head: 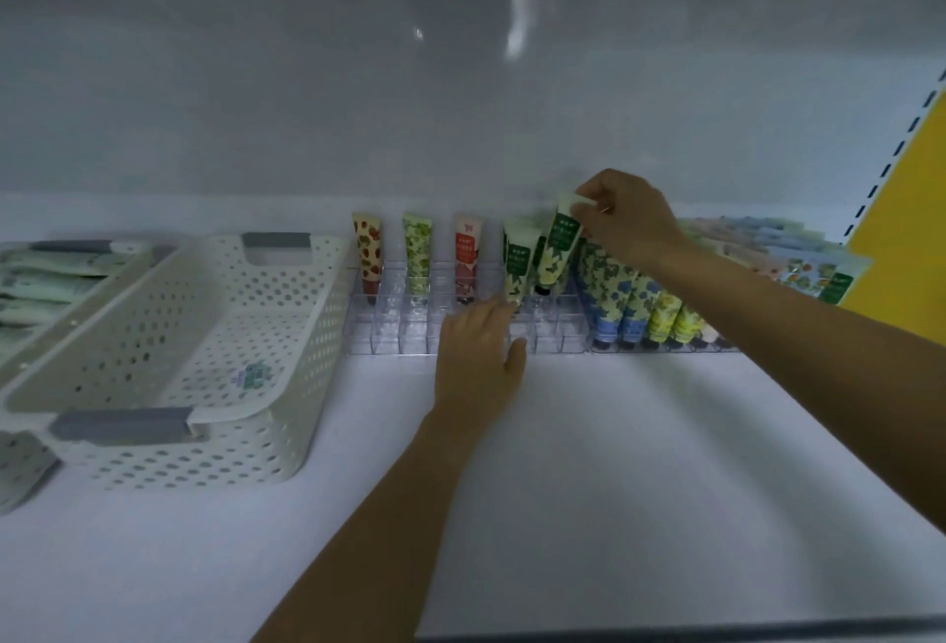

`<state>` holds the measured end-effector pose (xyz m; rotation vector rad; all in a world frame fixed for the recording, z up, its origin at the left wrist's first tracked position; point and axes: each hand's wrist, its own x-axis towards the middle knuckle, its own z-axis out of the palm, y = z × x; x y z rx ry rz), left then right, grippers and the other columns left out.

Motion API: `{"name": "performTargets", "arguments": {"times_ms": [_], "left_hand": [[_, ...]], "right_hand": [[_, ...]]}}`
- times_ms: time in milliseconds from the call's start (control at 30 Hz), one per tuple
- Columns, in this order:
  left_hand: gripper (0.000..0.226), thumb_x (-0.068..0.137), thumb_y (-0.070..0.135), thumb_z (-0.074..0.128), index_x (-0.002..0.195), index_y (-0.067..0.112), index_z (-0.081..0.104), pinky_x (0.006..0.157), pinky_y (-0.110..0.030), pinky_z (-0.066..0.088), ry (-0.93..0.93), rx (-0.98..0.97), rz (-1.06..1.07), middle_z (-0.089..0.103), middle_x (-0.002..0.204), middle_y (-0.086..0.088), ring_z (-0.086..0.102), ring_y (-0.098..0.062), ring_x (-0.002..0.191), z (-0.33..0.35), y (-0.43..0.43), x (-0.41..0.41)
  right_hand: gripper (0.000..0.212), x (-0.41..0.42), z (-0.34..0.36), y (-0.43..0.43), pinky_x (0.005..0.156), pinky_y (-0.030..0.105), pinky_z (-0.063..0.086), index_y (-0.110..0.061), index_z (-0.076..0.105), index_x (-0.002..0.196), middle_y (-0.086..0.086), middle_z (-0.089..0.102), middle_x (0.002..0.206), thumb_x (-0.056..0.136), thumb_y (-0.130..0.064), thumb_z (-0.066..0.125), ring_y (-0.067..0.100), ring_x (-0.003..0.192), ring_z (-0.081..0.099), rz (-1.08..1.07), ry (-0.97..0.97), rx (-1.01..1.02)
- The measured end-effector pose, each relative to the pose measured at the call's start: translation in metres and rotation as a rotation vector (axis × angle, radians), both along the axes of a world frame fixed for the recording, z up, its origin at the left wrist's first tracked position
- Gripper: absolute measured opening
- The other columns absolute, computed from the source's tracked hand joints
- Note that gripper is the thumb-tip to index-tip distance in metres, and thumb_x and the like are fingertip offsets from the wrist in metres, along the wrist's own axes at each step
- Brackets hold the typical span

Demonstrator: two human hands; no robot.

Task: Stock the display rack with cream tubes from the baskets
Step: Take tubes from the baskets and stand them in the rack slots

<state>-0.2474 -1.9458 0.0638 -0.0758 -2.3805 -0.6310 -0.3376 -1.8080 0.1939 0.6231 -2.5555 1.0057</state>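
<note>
- Shelf (pixel 640 463): white and bare in the foreground, crossed by both forearms.
- White basket (pixel 256 443): stands at left on the shelf, perforated, grey grips at both ends, a small sticker on its floor.
- Second basket (pixel 102 299): sits just beside it at the far left edge, holds pale tubes lying flat (pixel 46 279).
- Left hand (pixel 478 350): lies palm-down at the front of the display rack (pixel 389 330), fingers straight and gripping nothing; fingertips reach the foot of an upright green-and-cream tube (pixel 519 266), contact not discernible.
- Display rack: clear, gridded into small compartments, mostly unfilled in its left half.
- Right half of rack: carries blue-flowered tubes (pixel 622 294) and yellow-green tubes (pixel 670 317), caps down.
- Back row, left: strawberry tube (pixel 369 253), green-leaf tube (pixel 417 253), red tube (pixel 467 253), upright and apart.
- Right hand (pixel 627 217): pinches with curled fingers the crimped top of the held tube (pixel 560 248), tilted, dark cap down in a back compartment.
- Back panel (pixel 460 79): glossy white; yellow panel (pixel 901 233) at far right.
</note>
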Motion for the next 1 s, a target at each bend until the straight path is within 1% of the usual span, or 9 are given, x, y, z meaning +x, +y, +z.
{"name": "performTargets", "arguments": {"times_ms": [67, 100, 167, 467, 700, 833, 900, 933, 1000], "left_hand": [[0.046, 0.088, 0.029, 0.04, 0.13, 0.011, 0.05, 0.112, -0.045, 0.021, -0.174, -0.113, 0.018, 0.047, 0.139, -0.007, 0.039, -0.026, 0.131, 0.0, 0.001, 0.001], [0.046, 0.092, 0.028, 0.042, 0.136, 0.015, 0.043, 0.115, -0.043, 0.01, -0.243, -0.142, 0.029, 0.037, 0.146, -0.002, 0.027, -0.022, 0.138, -0.001, 0.001, 0.001], [0.046, 0.095, 0.025, 0.043, 0.139, 0.019, 0.037, 0.115, -0.038, 0.0, -0.261, -0.163, 0.046, 0.026, 0.151, 0.004, 0.015, -0.015, 0.142, -0.003, 0.0, 0.0], [0.043, 0.094, 0.022, 0.045, 0.137, 0.019, 0.042, 0.116, -0.038, 0.0, -0.24, -0.109, 0.028, 0.029, 0.15, 0.003, 0.015, -0.016, 0.142, -0.001, 0.0, 0.002], [0.041, 0.091, 0.018, 0.049, 0.132, 0.014, 0.048, 0.116, -0.043, 0.004, -0.2, -0.074, 0.012, 0.036, 0.147, -0.002, 0.021, -0.021, 0.14, -0.002, 0.001, 0.002], [0.043, 0.092, 0.019, 0.046, 0.135, 0.016, 0.044, 0.116, -0.043, 0.005, -0.223, -0.09, 0.013, 0.034, 0.148, -0.001, 0.02, -0.02, 0.14, 0.0, 0.001, 0.001], [0.042, 0.088, 0.022, 0.043, 0.128, 0.014, 0.052, 0.113, -0.05, 0.022, -0.193, -0.111, 0.027, 0.047, 0.139, -0.005, 0.036, -0.024, 0.133, 0.004, 0.002, 0.004], [0.043, 0.083, 0.024, 0.04, 0.12, 0.011, 0.059, 0.105, -0.054, 0.034, -0.164, -0.098, 0.026, 0.056, 0.13, -0.008, 0.048, -0.027, 0.124, 0.006, 0.003, 0.006], [0.047, 0.077, 0.025, 0.037, 0.11, 0.007, 0.064, 0.096, -0.052, 0.044, -0.065, -0.03, -0.005, 0.064, 0.117, -0.011, 0.059, -0.031, 0.11, 0.009, 0.002, 0.009]], "right_hand": [[0.02, -0.002, -0.003, 0.003, 0.073, 0.02, 0.035, -0.008, 0.058, 0.107, 0.004, 0.057, 0.098, 0.093, -0.019, 0.053, 0.015, 0.087, 0.05, -0.045, -0.002, 0.005], [0.019, -0.003, -0.005, 0.004, 0.073, 0.021, 0.035, -0.007, 0.058, 0.107, 0.005, 0.057, 0.098, 0.093, -0.019, 0.053, 0.015, 0.086, 0.049, -0.054, -0.008, 0.007], [0.018, -0.005, -0.008, 0.003, 0.072, 0.023, 0.036, -0.007, 0.058, 0.105, 0.008, 0.06, 0.099, 0.093, -0.018, 0.052, 0.017, 0.084, 0.05, -0.061, -0.012, 0.019], [0.019, -0.007, -0.01, -0.011, 0.076, 0.029, 0.042, -0.007, 0.057, 0.106, 0.013, 0.062, 0.105, 0.093, -0.019, 0.05, 0.025, 0.092, 0.056, -0.056, 0.001, 0.112], [0.023, -0.003, -0.015, -0.02, 0.096, 0.042, 0.043, -0.006, 0.059, 0.11, 0.014, 0.063, 0.113, 0.094, -0.017, 0.048, 0.031, 0.106, 0.056, -0.04, -0.02, 0.332], [0.023, -0.001, -0.014, -0.021, 0.1, 0.045, 0.04, -0.005, 0.06, 0.11, 0.014, 0.063, 0.113, 0.094, -0.018, 0.049, 0.031, 0.106, 0.056, -0.036, 0.0, 0.355], [0.024, -0.002, -0.011, -0.019, 0.101, 0.044, 0.039, -0.006, 0.059, 0.112, 0.014, 0.063, 0.113, 0.093, -0.017, 0.049, 0.031, 0.107, 0.056, -0.042, 0.009, 0.334], [0.025, -0.002, -0.008, -0.019, 0.1, 0.044, 0.039, -0.006, 0.058, 0.113, 0.013, 0.063, 0.113, 0.093, -0.017, 0.049, 0.031, 0.106, 0.056, -0.046, 0.021, 0.316], [0.026, -0.001, -0.001, -0.019, 0.099, 0.043, 0.04, -0.007, 0.058, 0.115, 0.013, 0.064, 0.111, 0.092, -0.017, 0.05, 0.03, 0.105, 0.058, -0.048, 0.062, 0.261]]}}
